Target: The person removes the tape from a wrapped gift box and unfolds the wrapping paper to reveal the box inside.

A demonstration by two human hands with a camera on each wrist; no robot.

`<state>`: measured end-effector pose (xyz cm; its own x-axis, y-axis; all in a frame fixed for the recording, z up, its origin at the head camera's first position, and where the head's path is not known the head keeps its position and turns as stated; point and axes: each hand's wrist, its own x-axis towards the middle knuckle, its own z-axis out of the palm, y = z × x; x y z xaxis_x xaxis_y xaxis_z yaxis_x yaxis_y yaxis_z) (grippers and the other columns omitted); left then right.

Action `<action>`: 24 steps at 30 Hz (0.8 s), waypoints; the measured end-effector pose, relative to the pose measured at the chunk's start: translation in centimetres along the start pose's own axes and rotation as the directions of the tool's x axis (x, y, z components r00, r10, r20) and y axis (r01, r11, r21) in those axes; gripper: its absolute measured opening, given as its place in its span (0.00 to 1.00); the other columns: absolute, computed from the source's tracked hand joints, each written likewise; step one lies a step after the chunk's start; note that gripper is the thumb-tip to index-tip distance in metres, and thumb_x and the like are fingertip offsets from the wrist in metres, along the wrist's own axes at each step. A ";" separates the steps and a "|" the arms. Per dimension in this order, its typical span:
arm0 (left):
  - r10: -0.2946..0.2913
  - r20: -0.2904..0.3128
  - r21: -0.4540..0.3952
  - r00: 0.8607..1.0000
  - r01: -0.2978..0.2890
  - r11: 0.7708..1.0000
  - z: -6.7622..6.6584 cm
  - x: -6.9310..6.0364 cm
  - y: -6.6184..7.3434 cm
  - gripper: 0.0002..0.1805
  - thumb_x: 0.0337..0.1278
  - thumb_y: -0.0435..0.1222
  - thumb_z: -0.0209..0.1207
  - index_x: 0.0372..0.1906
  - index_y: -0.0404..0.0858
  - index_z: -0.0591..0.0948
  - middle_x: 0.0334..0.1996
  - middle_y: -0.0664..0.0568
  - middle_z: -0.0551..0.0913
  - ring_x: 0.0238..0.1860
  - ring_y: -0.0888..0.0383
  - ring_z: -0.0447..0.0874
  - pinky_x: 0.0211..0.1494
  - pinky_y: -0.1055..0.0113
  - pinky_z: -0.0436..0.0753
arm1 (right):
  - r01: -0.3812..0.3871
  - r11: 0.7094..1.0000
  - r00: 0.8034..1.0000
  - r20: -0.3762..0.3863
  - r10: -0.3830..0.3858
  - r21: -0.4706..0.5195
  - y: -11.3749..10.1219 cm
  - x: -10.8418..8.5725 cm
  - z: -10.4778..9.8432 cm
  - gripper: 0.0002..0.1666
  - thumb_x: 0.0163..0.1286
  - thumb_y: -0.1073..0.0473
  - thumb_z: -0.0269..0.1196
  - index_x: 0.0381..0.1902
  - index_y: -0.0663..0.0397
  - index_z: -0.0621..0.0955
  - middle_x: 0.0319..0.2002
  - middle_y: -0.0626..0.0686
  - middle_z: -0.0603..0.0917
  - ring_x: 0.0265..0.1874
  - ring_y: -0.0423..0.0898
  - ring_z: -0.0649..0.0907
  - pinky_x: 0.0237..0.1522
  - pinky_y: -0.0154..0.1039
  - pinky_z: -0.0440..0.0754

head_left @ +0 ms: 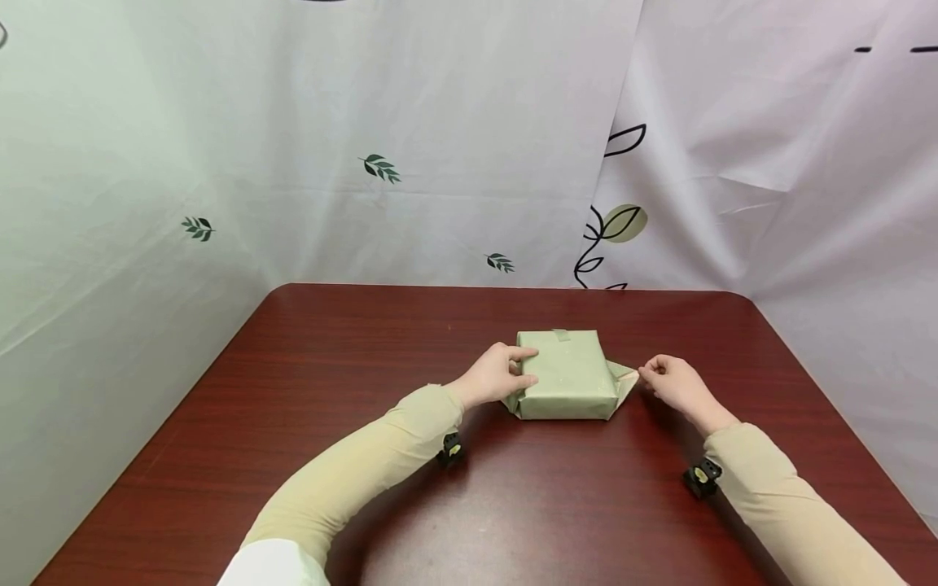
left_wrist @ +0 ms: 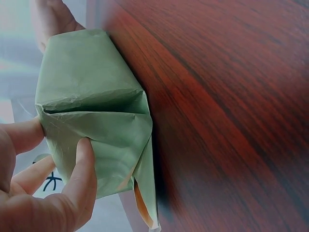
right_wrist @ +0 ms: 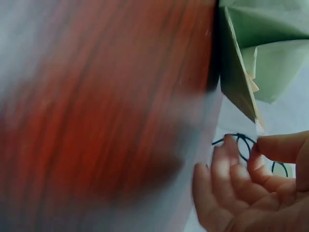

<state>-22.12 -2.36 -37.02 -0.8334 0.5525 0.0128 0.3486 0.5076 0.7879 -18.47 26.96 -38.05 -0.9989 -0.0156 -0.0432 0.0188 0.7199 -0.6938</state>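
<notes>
A box wrapped in pale green paper [head_left: 567, 374] lies on the dark red table, with folded paper at both ends. My left hand [head_left: 494, 374] holds its left end, fingers over the top edge. In the left wrist view, one fingertip of the left hand [left_wrist: 63, 193] presses the folded end paper [left_wrist: 106, 150]. On the right end a pointed paper flap [head_left: 623, 381] sticks out, its pale inner side partly showing. My right hand [head_left: 677, 382] is at that point, thumb and forefinger pinching what looks like clear tape [right_wrist: 260, 127] at the flap's tip.
The reddish-brown wooden table [head_left: 352, 350] has rounded far corners. White curtains with leaf prints [head_left: 440, 122] hang behind it and on both sides. Each sleeve carries a small black wrist camera, one on the left [head_left: 451, 448] and one on the right [head_left: 702, 478].
</notes>
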 end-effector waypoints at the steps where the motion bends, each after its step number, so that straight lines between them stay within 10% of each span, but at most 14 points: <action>1: -0.001 -0.001 0.001 1.000 0.001 1.000 0.0 0.0 0.0 0.27 0.56 0.30 0.62 0.62 0.33 0.73 0.54 0.40 0.80 0.35 0.60 0.82 0.27 0.78 0.74 | 0.007 0.999 1.000 -0.007 -0.008 -0.044 0.2 -0.1 -0.1 0.12 0.70 0.61 0.52 0.32 0.67 0.75 0.22 0.53 0.78 0.23 0.41 0.75 0.27 0.36 0.72; 10: -0.012 0.004 0.009 1.000 0.012 1.000 -0.1 -0.1 0.2 0.27 0.57 0.31 0.62 0.63 0.34 0.73 0.56 0.40 0.79 0.38 0.58 0.83 0.28 0.77 0.74 | 0.074 0.966 0.997 0.036 -0.067 -0.249 1.1 0.4 -0.7 0.08 0.61 0.62 0.59 0.29 0.64 0.73 0.27 0.59 0.78 0.27 0.50 0.76 0.31 0.41 0.71; 24: -0.004 0.006 0.002 1.000 0.004 1.000 -0.1 -0.2 0.3 0.27 0.57 0.31 0.62 0.62 0.33 0.73 0.58 0.40 0.77 0.42 0.54 0.85 0.30 0.77 0.75 | 0.054 0.978 0.987 0.162 -0.022 -0.201 0.7 1.6 -3.1 0.14 0.61 0.65 0.57 0.40 0.74 0.74 0.39 0.70 0.78 0.37 0.59 0.77 0.38 0.48 0.74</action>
<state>-21.92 -2.42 -36.75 -0.8324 0.5541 0.0060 0.3460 0.5114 0.7866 -20.16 29.60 -36.40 -0.9792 -0.1432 -0.1440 -0.0443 0.8426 -0.5367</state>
